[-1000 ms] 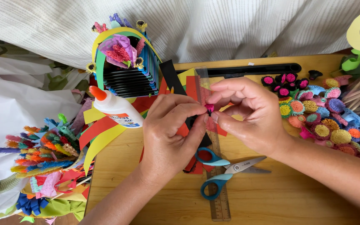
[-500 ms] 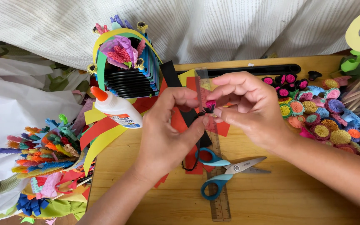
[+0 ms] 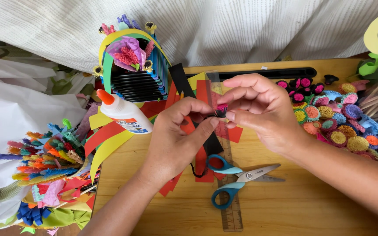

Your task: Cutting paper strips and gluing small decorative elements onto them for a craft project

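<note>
Both hands meet above the middle of the wooden table; the left hand and right hand pinch a small pink-and-black paper flower between fingertips; a light, even pinch would likely spare its fringe; the blue-handled scissors and clear ruler lie near, the glue bottle left, paper strips beneath.

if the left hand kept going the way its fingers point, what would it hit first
Probably the right hand: the left hand points up and right, its fingertips already pinching the small pink and black paper flower against the right fingers.
</note>
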